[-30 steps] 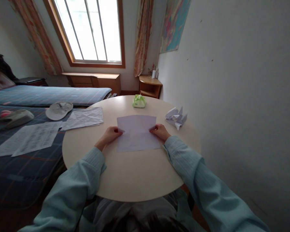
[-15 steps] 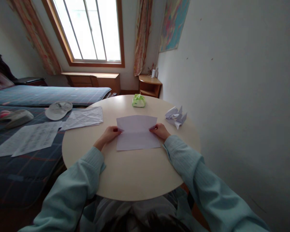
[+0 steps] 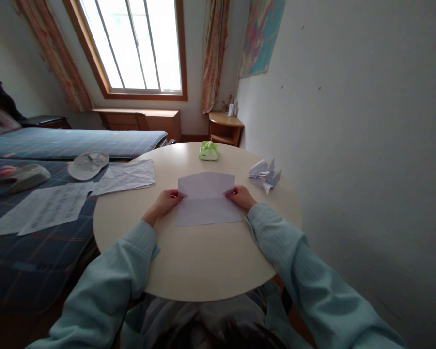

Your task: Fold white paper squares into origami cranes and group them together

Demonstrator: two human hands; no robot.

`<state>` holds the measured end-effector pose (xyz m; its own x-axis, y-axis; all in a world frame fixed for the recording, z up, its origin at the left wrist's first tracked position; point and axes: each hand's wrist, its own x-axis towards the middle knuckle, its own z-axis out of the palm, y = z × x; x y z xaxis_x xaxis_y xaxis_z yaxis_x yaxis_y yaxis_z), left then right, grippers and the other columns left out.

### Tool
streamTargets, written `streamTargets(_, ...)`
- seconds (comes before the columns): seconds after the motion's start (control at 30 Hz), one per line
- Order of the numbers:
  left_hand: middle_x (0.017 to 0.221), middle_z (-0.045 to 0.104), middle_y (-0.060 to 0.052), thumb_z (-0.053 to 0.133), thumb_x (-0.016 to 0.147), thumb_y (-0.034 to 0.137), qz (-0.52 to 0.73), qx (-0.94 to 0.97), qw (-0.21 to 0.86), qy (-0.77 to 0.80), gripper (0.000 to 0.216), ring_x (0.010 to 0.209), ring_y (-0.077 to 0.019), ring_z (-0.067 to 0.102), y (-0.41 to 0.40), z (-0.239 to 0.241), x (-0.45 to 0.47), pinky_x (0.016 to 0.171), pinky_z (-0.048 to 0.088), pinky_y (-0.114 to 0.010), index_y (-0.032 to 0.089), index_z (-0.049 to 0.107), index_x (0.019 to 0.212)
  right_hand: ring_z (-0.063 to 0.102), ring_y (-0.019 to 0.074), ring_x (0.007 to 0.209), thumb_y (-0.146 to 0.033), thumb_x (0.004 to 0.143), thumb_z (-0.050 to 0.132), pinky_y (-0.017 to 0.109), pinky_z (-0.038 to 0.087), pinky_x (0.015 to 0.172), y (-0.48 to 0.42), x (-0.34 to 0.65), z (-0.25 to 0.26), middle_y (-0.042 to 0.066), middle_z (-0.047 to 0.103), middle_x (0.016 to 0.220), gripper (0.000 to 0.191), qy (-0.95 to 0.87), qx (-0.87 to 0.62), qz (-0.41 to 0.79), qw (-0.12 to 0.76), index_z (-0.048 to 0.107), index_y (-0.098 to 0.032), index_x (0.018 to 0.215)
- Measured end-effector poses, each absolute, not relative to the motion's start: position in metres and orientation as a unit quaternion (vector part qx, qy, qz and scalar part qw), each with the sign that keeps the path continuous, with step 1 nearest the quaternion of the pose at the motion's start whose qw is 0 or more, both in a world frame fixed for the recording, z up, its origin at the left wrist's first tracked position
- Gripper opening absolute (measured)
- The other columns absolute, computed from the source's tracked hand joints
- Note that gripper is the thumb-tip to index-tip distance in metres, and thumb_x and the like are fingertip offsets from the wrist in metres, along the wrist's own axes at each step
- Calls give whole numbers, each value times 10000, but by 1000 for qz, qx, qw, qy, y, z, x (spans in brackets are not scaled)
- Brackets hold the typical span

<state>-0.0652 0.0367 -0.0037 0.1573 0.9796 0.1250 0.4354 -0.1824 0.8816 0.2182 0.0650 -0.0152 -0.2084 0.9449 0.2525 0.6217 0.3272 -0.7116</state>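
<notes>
A white sheet of paper (image 3: 208, 209) lies in front of me, with a crease running across its middle and its far half tilted up. My left hand (image 3: 168, 202) pinches the sheet's left edge at the crease. On the opposite edge, my right hand (image 3: 241, 197) pinches the paper at about the same height. Both hands rest close over the round cream table (image 3: 203, 261). To the right of my right hand stands folded white paper (image 3: 264, 175) with pointed tips, like origami.
A green tissue pack (image 3: 209, 151) sits at the table's far side. Wrinkled paper sheets (image 3: 128, 175) overlap the table's left edge. Printed sheets (image 3: 54, 206) and a pale cap (image 3: 88, 166) lie on the plaid bed (image 3: 18, 271). A white wall (image 3: 349, 169) rises on the right.
The paper's far half has tipped up slightly more, and its left edge has shifted a little inward. Both hands keep their pinch in nearly the same place.
</notes>
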Motion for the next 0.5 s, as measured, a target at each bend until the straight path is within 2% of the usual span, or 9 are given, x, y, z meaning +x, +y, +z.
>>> streamTargets(0.23,748,682,-42,426,585,147,339,737,252,527,277,748,-171,589,36,1,-69,686,434,-255,147,679,698,574,125,631,-143,636,529,196,399,581,60,220,-11,14,655,627,144,-770,-496,226,333,671,-143,663)
streamTargets(0.5,762,669,-49,402,591,129,350,746,223,521,275,735,-158,593,38,-7,-68,700,440,-254,151,669,654,574,127,680,-90,604,527,206,398,609,55,219,-8,43,646,724,155,-794,-441,234,346,670,-134,642)
